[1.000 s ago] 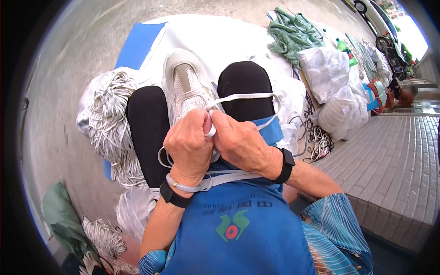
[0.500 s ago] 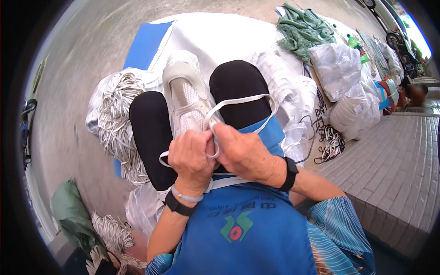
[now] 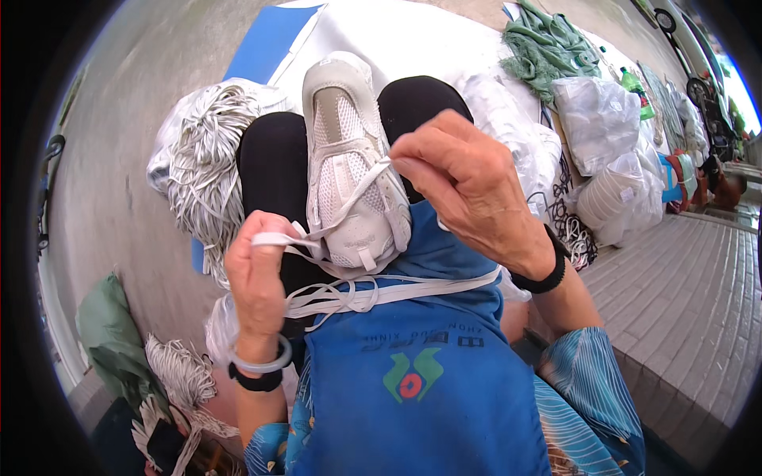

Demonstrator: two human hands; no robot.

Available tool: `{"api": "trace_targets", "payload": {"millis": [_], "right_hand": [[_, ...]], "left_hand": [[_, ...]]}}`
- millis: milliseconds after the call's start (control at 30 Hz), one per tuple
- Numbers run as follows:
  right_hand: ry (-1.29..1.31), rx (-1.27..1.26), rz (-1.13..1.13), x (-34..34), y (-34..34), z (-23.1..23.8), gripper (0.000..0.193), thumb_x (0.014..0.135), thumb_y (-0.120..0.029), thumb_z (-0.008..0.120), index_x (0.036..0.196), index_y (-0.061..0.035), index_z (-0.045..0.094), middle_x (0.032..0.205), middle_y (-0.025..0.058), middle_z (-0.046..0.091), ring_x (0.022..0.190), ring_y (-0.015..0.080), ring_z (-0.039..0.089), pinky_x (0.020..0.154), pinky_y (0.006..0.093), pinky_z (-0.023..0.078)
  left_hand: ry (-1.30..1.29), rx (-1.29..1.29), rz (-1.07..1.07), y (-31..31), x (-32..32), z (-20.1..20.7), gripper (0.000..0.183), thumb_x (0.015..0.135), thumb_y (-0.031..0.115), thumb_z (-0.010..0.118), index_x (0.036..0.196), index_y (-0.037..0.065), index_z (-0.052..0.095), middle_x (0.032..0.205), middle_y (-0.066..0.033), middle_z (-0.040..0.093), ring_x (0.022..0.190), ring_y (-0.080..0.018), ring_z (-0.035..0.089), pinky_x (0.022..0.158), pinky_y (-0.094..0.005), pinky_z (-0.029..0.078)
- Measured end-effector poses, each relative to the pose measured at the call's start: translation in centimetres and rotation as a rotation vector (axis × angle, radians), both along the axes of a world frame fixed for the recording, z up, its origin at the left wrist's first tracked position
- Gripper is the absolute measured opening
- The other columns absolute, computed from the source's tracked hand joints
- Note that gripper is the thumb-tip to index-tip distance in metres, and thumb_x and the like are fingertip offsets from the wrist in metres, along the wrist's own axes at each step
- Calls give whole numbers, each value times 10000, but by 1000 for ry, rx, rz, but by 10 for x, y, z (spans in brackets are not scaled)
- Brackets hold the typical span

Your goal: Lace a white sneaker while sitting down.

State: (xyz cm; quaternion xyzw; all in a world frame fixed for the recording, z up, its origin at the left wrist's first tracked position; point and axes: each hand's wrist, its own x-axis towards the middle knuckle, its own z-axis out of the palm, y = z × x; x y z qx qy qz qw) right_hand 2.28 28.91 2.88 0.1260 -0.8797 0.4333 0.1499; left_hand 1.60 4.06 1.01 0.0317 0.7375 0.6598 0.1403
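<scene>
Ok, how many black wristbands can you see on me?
2. One band is on the wrist behind the left hand, next to a pale bangle; the other band is behind the right hand. Any under the sleeves would be hidden.

Nearer the body, the left hand (image 3: 255, 274) is being held with its fingers curled in toward the thumb! Farther forward, well apart from it, the right hand (image 3: 480, 194) is being held back upward, thumb and forefinger being pinched together, fingers being pointed leftward. The left forearm (image 3: 260, 408) is being pointed nearly straight ahead; the right forearm (image 3: 575, 298) is being slanted inward.
</scene>
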Motion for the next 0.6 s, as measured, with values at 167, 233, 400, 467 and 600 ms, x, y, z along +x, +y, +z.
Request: {"api": "trace_targets", "payload": {"millis": [167,233,400,467,600], "right_hand": [[21,58,36,-17,-14,-3,73,827,-59,660,871,-4,643,747,135,560,691,317,594,621,388,477],[-58,96,32,-22,-17,-3,62,831,-24,672,887,-1,656,762,100,591,658,228,591,583,317,458],[-63,145,84,-28,-19,1,56,845,-37,656,879,5,641,759,109,595,655,234,592,585,324,460],[-79,150,80,-29,-20,3,55,847,-38,651,875,7,637,758,112,595,652,236,590,586,325,459],[-83,221,124,-32,-22,7,62,842,-43,639,861,15,624,764,137,600,658,289,588,606,355,463]], "left_hand": [[-302,112,-103,-19,-15,-6,259,990,265,496,967,26,594,701,30,492,586,-31,427,546,-174,364],[-389,200,-75,-18,-18,-7,269,998,274,493,1014,24,590,691,28,489,567,-36,430,537,-178,383],[-305,243,-14,-12,-32,-1,346,1031,256,454,1263,7,515,618,46,424,469,-12,361,418,-163,328],[-194,120,54,-5,-34,-1,426,1034,208,435,1417,24,404,550,75,362,423,10,303,361,-140,260],[-14,148,29,5,-37,-1,392,1021,166,444,1396,51,446,580,80,391,435,12,326,375,-144,278]]}}
